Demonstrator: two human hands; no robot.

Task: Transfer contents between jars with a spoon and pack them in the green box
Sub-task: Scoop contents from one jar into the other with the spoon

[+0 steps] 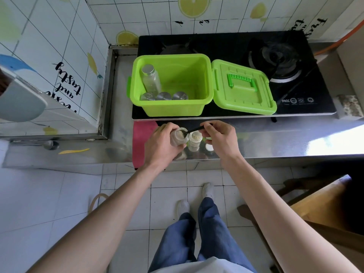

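Note:
My left hand [160, 144] grips a small open jar [178, 137], tilted toward the right above the steel counter. My right hand [220, 137] pinches a black spoon [194, 129] whose bowl sits in the mouth of that jar. A second open jar [195, 140] with pale powder stands upright just to the right, touching or nearly touching the first. Behind, the green box [204, 75] stands open on the stove. It holds a taller capped jar [150, 78] leaning at the left and three silver-lidded jars [163, 96] along its front wall.
The green lid [243, 88] with its handle lies right of the box on the black gas stove [295, 62]. A red cloth [140, 140] lies left of my left hand. A white cap [209, 147] rests on the counter [275, 138]. A wooden chair [323, 201] stands at lower right.

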